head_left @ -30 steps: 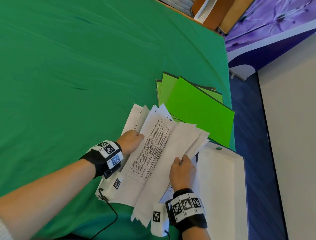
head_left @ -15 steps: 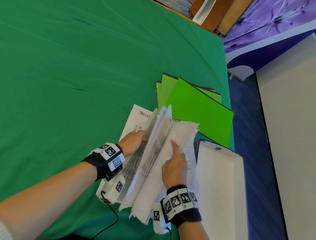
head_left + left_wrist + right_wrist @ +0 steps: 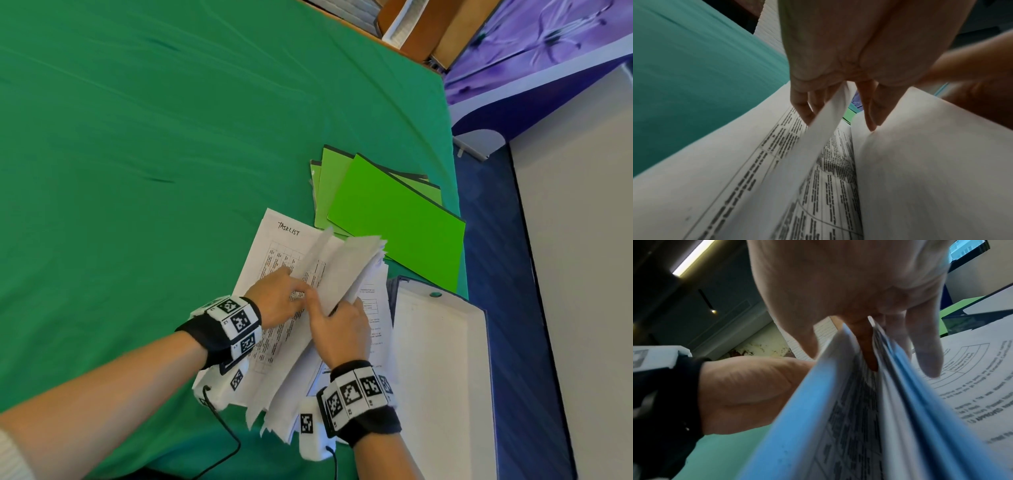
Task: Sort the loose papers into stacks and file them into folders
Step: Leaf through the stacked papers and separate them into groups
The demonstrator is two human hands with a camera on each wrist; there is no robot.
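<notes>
A green cloth, smooth with faint creases, is spread over the surface (image 3: 137,171). On it, the left hand (image 3: 277,294) is laid with fingers nearly straight on a printed sheet headed "TASKLIST" (image 3: 274,240); in the left wrist view a thin raised sheet is seen passing between those fingers (image 3: 801,110), whose tips touch the printed table below. Whether that sheet is pinched cannot be told. Just beside it, the right hand (image 3: 342,329) is curled round a thick bundle of papers (image 3: 346,267), held tilted up on edge, with one finger tucked between the leaves in the right wrist view. More printed sheets lie flat under the bundle. Beyond the papers, flat, glossy green folders (image 3: 394,219) with dark edges are fanned in an overlapping pile. At the right, a white rectangular tray (image 3: 442,377) with a raised rim is seen, touching the papers.
</notes>
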